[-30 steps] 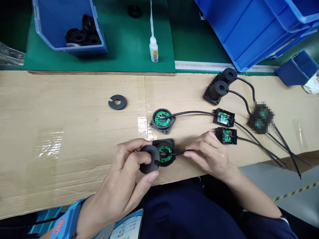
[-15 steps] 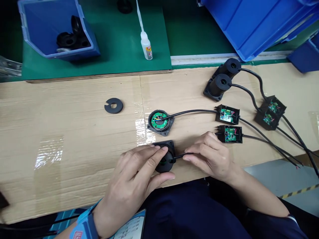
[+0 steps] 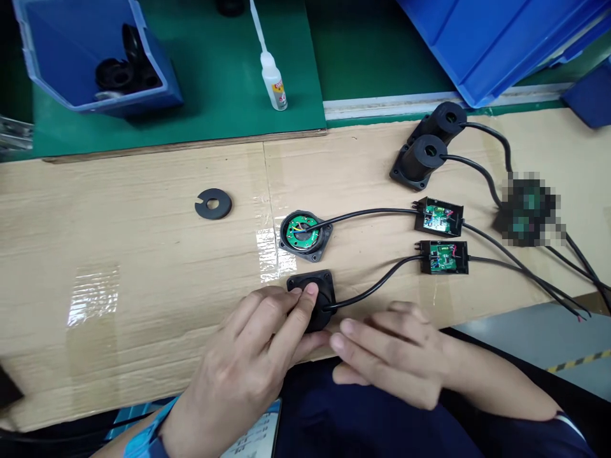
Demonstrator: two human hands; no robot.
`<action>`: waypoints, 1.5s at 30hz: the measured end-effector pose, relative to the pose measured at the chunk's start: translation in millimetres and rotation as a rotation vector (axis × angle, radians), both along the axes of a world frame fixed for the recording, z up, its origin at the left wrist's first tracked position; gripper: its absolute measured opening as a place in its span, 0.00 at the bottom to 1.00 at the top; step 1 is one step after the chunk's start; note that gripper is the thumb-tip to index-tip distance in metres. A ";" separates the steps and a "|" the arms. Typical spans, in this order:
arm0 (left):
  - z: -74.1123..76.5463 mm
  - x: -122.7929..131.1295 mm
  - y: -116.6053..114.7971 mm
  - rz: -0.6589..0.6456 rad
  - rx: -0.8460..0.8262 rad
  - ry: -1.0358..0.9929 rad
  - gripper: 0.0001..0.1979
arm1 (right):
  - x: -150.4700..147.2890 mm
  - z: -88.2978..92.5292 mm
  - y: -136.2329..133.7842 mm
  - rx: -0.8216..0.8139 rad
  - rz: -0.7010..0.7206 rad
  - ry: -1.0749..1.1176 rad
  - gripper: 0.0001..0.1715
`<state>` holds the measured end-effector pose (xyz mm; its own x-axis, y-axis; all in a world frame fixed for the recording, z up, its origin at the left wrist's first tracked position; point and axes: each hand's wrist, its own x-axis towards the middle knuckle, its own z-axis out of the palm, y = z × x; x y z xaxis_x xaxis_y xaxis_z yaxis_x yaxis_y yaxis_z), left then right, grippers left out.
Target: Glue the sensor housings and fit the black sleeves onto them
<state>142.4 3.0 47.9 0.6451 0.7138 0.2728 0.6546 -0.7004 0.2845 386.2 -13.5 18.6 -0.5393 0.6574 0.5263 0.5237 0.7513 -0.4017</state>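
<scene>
My left hand (image 3: 258, 356) rests on a black round cover (image 3: 319, 299) that sits on a square-flanged black housing (image 3: 329, 278) near the cardboard's front edge. Two fingertips press its top and the thumb is against its near side. A black cable (image 3: 377, 283) runs from the housing to a small open box with a green circuit board (image 3: 443, 256). My right hand (image 3: 386, 356) lies just right of the housing, fingers stretched out and slightly blurred, holding nothing and clear of the cable.
A second open housing with a green round board (image 3: 305, 232) lies behind, cabled to another box (image 3: 439, 216). A slotted black washer (image 3: 213, 204), a glue bottle (image 3: 273, 79), a blue bin of black parts (image 3: 48, 76), two capped black cylinders (image 3: 429, 152) and large blue bins (image 3: 477, 44) surround the cardboard (image 3: 119, 267).
My left hand brought the black cover over the green board and pressed it onto the housing. My right hand let go of the cable and drew back toward the front edge.
</scene>
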 end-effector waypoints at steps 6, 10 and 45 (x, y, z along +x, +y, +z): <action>-5.0 -8.1 3.1 -0.130 0.089 0.097 0.20 | -26.8 -17.4 -3.5 0.235 0.040 -0.057 0.17; -6.1 -13.2 5.9 -0.201 0.228 0.244 0.18 | -32.9 -17.8 -2.8 0.257 0.004 -0.097 0.16; -39.5 -22.9 95.9 -0.153 -0.285 -0.439 0.25 | -27.0 11.5 28.8 0.127 0.142 -0.105 0.09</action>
<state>119.5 98.9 8.4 0.6162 0.7059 0.3493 0.3288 -0.6336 0.7003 359.3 15.4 30.1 -0.6777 0.5030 0.5364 0.4431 0.8615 -0.2480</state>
